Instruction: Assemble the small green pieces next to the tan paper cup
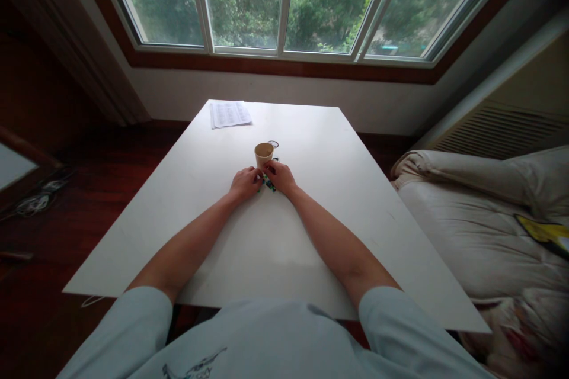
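The person leans over a white counter (275, 243) with both forearms laid forward and the two hands near each other by a paper cup (264, 154). The cup stands upright on the counter, around the middle of its width and beyond the hands, its open mouth facing up. The left hand (247, 183) is at the cup's near left, palm down, fingers curled inward. The right hand (281, 177) is at its near right, its fingertips overlapping the lower part of the cup in this view; whether they touch it cannot be told. On either hand, it is too small to tell whether the fingertips are apart, together or clamped on something. Small green and dark pieces (269, 185) lie scattered between the hands, just in front of the cup. Behind the cup lies a thin dark loop (272, 144). Printed sheets (231, 114) rest at the far left corner of the counter. To the right is a pale sofa (448, 213) bearing a yellow and black item (544, 232), and beyond the counter a wide window (244, 0) shows green trees.
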Demonstrator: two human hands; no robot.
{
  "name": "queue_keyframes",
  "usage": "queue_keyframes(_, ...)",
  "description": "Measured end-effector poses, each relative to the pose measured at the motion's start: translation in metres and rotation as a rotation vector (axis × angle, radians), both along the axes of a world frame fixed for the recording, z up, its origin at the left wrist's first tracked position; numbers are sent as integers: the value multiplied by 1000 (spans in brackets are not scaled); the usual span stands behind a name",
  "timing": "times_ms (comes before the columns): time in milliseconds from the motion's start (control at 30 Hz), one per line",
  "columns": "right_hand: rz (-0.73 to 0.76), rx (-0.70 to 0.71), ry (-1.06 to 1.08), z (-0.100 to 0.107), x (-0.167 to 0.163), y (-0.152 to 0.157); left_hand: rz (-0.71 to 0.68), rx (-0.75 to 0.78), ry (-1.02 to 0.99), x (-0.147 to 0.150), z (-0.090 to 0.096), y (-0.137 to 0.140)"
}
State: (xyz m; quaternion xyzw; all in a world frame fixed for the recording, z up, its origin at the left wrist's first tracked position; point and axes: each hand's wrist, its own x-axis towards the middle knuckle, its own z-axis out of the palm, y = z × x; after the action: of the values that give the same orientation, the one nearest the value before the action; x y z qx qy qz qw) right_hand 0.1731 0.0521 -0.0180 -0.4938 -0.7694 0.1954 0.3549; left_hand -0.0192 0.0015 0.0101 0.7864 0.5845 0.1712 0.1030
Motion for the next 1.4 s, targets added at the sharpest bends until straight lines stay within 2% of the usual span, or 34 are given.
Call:
queue_keyframes(733,9,-3,-99,0,-2,3,-11,11,3,-1,-5,3)
queue_keyframes(1400,50,16,-124,-5,-1,5,-5,-4,18,-1,-3,2)
